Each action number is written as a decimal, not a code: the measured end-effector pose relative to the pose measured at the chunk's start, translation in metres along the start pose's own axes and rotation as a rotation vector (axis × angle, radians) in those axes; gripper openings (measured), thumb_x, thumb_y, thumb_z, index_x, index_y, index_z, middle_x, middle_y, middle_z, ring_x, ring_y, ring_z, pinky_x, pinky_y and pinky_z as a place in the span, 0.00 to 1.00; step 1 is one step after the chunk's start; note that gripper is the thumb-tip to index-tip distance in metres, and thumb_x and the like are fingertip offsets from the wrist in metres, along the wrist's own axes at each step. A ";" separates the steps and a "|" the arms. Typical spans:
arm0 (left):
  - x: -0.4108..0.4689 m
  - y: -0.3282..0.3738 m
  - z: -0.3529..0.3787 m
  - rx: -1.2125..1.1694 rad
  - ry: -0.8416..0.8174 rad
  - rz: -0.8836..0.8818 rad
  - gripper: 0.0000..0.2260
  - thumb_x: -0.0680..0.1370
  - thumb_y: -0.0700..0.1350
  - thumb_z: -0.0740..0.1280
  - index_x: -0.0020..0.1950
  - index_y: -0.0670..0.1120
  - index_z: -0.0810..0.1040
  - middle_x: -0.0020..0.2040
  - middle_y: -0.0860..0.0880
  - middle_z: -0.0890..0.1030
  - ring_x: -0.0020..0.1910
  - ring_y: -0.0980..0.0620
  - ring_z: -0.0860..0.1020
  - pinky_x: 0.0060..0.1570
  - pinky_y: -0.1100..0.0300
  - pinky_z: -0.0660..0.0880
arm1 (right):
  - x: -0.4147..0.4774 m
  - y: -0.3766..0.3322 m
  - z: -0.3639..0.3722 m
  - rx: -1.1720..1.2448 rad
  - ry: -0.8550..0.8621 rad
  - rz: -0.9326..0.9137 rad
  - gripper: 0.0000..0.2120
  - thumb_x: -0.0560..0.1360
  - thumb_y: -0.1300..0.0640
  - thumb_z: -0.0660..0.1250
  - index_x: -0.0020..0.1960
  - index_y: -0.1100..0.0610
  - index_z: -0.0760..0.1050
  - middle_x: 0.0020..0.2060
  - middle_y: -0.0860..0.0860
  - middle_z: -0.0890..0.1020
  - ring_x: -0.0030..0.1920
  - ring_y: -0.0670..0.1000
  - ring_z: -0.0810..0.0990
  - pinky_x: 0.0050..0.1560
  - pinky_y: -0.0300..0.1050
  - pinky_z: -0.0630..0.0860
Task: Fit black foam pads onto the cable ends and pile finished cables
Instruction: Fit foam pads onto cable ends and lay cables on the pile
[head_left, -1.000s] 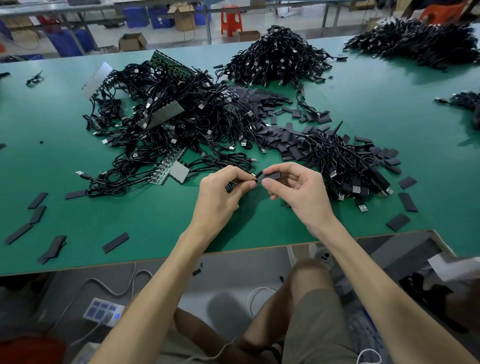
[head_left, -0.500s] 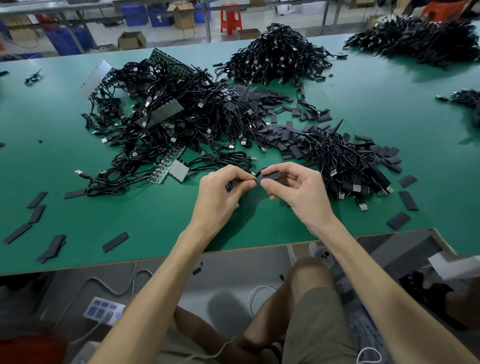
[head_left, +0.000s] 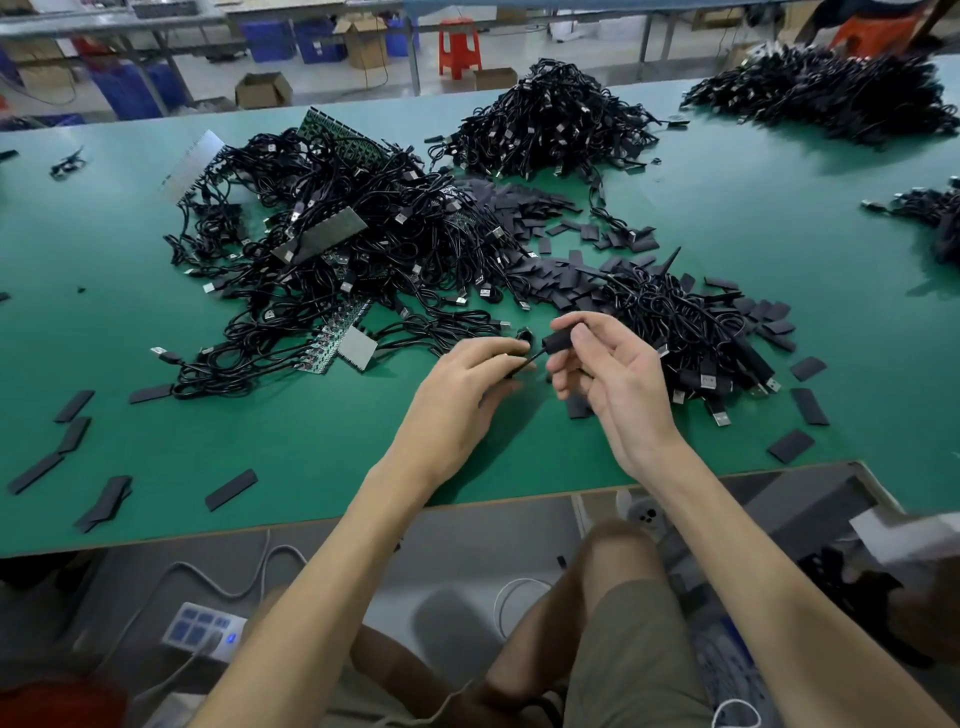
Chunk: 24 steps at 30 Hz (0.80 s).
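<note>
Pinching a leftward-pointing foam pad (head_left: 557, 340), right hand (head_left: 618, 387) faces left hand (head_left: 457, 395) gripping cable (head_left: 524, 364).

Black foam pad (head_left: 557, 341) on cable (head_left: 529, 360)

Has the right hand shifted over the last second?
Yes. The right hand, pinching the foam pad, has drawn slightly right toward the near cable pile, away from the left hand holding the cable.
</note>
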<state>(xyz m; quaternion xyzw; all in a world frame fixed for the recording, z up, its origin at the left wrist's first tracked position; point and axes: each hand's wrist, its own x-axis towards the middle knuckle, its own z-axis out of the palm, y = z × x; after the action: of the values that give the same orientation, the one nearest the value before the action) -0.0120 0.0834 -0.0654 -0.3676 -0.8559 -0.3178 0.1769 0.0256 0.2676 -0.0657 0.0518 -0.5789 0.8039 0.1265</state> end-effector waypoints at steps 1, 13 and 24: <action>0.000 0.001 0.001 -0.009 0.016 -0.006 0.08 0.79 0.39 0.71 0.57 0.41 0.84 0.58 0.48 0.83 0.59 0.46 0.78 0.62 0.52 0.74 | 0.000 0.000 0.001 -0.012 0.000 -0.002 0.09 0.84 0.58 0.62 0.57 0.60 0.79 0.38 0.57 0.83 0.36 0.53 0.79 0.38 0.43 0.77; 0.073 0.039 -0.024 -0.488 0.243 -0.243 0.10 0.83 0.46 0.67 0.49 0.41 0.83 0.35 0.48 0.80 0.32 0.57 0.73 0.31 0.58 0.70 | 0.003 0.008 0.008 -0.364 0.017 0.089 0.10 0.83 0.63 0.65 0.57 0.49 0.77 0.38 0.46 0.83 0.39 0.43 0.80 0.35 0.33 0.72; 0.146 0.072 0.031 -0.805 -0.293 -0.444 0.15 0.82 0.47 0.69 0.61 0.36 0.80 0.50 0.43 0.84 0.42 0.47 0.85 0.40 0.58 0.81 | -0.002 0.004 0.016 -0.635 -0.132 0.079 0.04 0.82 0.63 0.64 0.55 0.58 0.76 0.32 0.44 0.81 0.34 0.45 0.78 0.40 0.40 0.75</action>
<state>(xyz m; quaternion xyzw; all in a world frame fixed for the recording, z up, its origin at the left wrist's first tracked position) -0.0580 0.2175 0.0195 -0.2561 -0.7387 -0.5987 -0.1738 0.0252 0.2514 -0.0650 0.0394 -0.8091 0.5825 0.0674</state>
